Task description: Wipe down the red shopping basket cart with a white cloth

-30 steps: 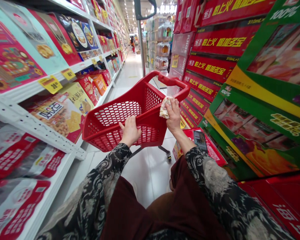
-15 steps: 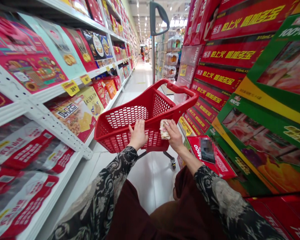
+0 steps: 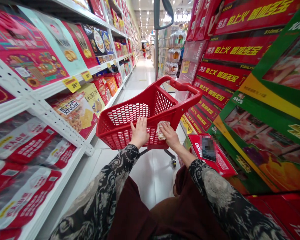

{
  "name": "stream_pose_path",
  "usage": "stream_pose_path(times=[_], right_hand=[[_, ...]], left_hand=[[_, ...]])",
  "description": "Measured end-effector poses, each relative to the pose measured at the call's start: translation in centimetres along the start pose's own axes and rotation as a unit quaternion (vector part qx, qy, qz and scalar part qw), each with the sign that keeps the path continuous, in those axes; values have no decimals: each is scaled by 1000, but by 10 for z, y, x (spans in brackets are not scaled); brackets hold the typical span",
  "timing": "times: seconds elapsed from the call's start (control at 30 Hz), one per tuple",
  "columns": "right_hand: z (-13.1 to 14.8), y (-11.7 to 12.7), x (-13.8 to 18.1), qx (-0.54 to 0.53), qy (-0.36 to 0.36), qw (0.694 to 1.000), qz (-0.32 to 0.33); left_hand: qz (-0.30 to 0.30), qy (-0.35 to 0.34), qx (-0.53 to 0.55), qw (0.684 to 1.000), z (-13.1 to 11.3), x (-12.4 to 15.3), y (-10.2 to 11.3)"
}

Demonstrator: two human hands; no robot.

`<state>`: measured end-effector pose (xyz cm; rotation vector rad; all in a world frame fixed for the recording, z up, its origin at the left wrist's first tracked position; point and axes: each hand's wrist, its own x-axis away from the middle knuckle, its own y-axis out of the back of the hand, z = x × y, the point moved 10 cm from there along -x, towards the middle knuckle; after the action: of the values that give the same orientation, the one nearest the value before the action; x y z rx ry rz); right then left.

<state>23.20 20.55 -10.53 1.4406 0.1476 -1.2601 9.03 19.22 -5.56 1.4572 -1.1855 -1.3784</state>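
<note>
A red plastic shopping cart (image 3: pixel 122 115) with perforated sides stands sideways in front of me. My left hand (image 3: pixel 140 132) rests against its near side, fingers stretched up to the top rim and thumb apart. Nothing shows in that hand. In my right hand (image 3: pixel 170 136) is a crumpled, pale cloth (image 3: pixel 161 130), pressed to the near side of the cart, below the rim. The cart's handle (image 3: pixel 183 86) is at the upper right, away from both hands. Inside the basket no goods are visible.
White shelves (image 3: pixel 50 85) with boxed goods line the left. Stacked red drink cartons (image 3: pixel 222 71) and green gift boxes (image 3: pixel 260 133) crowd the right. A phone (image 3: pixel 208 148) lies on a red box (image 3: pixel 225 165). A grey-handled pole (image 3: pixel 156 53) rises behind the cart.
My right hand has slid the cloth slightly left along the cart's side. The left hand's fingers look straighter against the rim. The view has shifted a little.
</note>
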Motion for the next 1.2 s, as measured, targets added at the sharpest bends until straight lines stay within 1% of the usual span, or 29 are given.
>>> stream_pose_path(times=[0.07,0.13,0.17,0.27,0.33,0.4,0.5,0.57,0.63,0.73,0.8,0.87,0.93,1.0,1.1,1.2], right_hand=[[3,-1,6,-3,5,1000,13],[9,10,0,-5,7,1000,-8],[14,20,-7,-7,6,1000,-27],[27,47,-38,-6,5,997,-77],[30,51,-56,10,-15,997,-79],[30,41,-66,32,-30,998,-46],[23,17,-61,62,-37,997,11],[14,11,-55,73,-39,996,17],[3,14,-54,72,-40,997,5],[-10,26,-61,53,-31,998,-11],[-13,34,-65,39,-25,999,-24],[-10,35,-63,23,-17,999,-32],[-3,26,-53,5,-3,1000,-21],[3,8,-36,-10,5,1000,13],[0,-18,-10,-16,-38,997,58],[-4,-28,4,-15,-79,994,72]], left_hand=[[3,-11,-2,1000,-1,1,0],[1,-21,4,1000,1,4,1],[-10,-13,8,1000,4,6,3],[-56,46,15,997,25,13,7],[-63,67,15,996,34,16,4],[-51,62,17,997,37,16,-1],[-37,51,23,998,37,15,-3],[-30,43,28,998,35,13,-4],[-27,42,34,998,34,11,-4],[-26,44,48,998,32,9,-6],[-27,47,56,997,30,7,-8],[-28,49,60,997,27,5,-9],[-26,51,61,997,24,4,-9],[-22,53,60,997,21,4,-7],[-19,52,61,997,17,4,-6],[-26,49,66,996,15,5,-4]])
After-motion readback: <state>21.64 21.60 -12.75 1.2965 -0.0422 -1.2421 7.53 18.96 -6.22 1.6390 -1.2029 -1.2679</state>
